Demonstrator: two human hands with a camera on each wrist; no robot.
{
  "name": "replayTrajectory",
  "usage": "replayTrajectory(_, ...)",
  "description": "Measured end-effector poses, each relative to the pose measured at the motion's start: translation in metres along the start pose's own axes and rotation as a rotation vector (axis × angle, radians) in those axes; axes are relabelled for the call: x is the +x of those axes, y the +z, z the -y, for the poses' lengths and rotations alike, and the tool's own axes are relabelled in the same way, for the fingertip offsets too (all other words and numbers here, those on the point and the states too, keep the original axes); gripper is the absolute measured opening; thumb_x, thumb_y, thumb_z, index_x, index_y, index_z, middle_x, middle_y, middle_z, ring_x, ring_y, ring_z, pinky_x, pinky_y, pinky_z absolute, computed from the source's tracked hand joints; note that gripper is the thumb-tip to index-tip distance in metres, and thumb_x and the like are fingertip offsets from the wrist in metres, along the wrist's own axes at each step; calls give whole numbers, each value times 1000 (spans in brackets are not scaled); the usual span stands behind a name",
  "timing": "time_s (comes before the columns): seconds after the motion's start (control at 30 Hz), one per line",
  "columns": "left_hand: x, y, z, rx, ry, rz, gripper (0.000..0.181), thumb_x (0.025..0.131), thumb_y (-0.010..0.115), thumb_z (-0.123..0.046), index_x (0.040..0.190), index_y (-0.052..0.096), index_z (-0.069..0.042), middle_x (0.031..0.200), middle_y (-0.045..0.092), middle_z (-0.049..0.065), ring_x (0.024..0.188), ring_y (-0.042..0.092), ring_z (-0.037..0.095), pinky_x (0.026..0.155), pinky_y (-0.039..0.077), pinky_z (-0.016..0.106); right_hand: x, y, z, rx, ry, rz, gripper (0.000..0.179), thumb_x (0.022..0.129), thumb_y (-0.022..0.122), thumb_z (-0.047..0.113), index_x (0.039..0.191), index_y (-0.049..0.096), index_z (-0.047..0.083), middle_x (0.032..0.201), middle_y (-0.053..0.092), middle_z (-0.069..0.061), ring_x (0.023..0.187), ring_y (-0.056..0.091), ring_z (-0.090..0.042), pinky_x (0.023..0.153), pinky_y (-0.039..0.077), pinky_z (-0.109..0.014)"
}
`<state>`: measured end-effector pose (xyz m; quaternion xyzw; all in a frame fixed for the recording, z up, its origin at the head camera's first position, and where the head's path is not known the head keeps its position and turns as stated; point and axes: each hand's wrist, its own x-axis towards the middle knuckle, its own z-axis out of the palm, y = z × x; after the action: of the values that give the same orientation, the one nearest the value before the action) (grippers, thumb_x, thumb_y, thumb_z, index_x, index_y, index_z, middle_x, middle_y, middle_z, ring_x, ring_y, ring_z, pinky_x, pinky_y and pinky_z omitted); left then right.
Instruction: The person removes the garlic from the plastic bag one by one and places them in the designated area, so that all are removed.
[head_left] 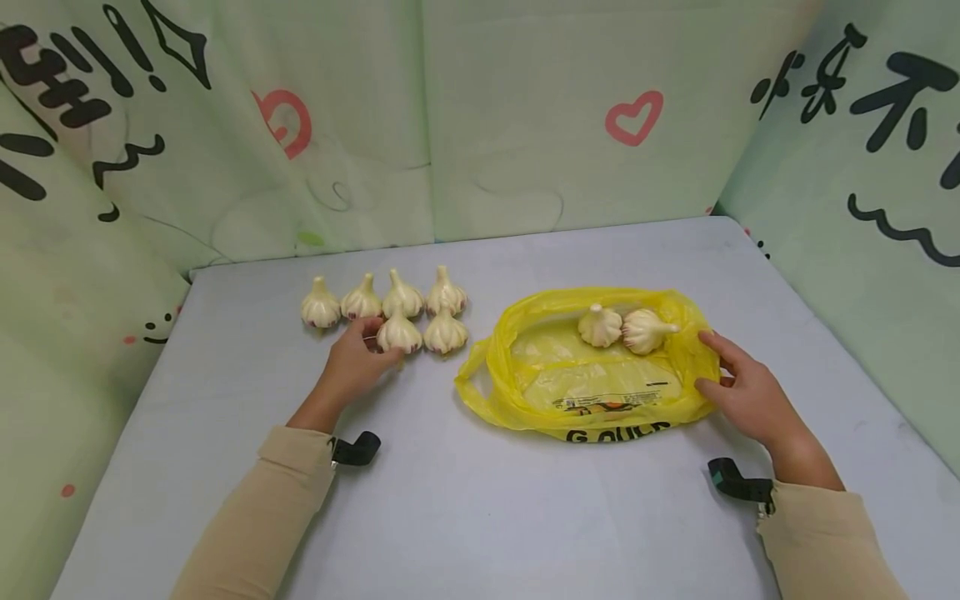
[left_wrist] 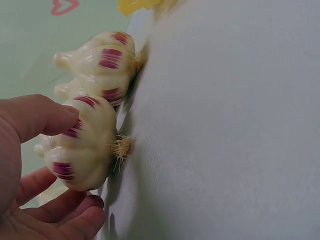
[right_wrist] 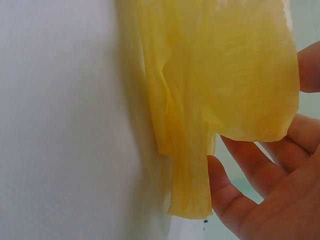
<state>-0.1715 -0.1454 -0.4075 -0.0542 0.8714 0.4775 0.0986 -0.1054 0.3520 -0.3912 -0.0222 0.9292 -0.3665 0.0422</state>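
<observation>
My left hand holds a white garlic bulb in the front of the group. In the left wrist view, its thumb lies on one side of this purple-streaked bulb with a root tuft, the fingers around the other side. One more bulb is right beside it. My right hand touches the right rim of a yellow plastic bag with loosely spread fingers; the right wrist view shows the fingers partly behind the thin film. Two garlic bulbs lie inside the wide-open bag.
A back row of several garlic bulbs stands behind the held one. The bag's handle loop reaches left toward them. Everything rests on a white table, with printed green curtains behind and at both sides.
</observation>
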Motion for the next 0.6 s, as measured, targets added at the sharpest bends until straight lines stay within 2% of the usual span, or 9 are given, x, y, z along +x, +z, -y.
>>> replayTrajectory(0.17, -2, -3, -4, 21, 21, -20, 70, 90, 71, -27, 147, 39, 0, 148, 44, 19, 135, 43, 34, 105, 39, 48, 0, 0, 0, 9, 3, 3, 66, 100, 54, 11, 155, 22, -7, 158, 18, -33, 133, 30, -57, 99, 34, -70)
replayTrajectory(0.43, -10, -9, -22, 6, 123, -88, 71, 91, 71, -24, 149, 38, -1, 151, 42, 16, 137, 41, 35, 107, 40, 47, -1, -1, 2, 2, -4, -7, 66, 100, 54, 11, 155, 23, -8, 158, 19, -33, 132, 32, -57, 98, 35, -70)
replayTrajectory(0.6, -18, -3, -38, 1, 181, -73, 72, 90, 74, -23, 150, 39, -3, 151, 40, 16, 138, 40, 35, 109, 37, 47, -1, -1, 1, -3, 9, 0, 66, 100, 54, 12, 155, 23, -7, 158, 19, -33, 131, 33, -56, 98, 36, -70)
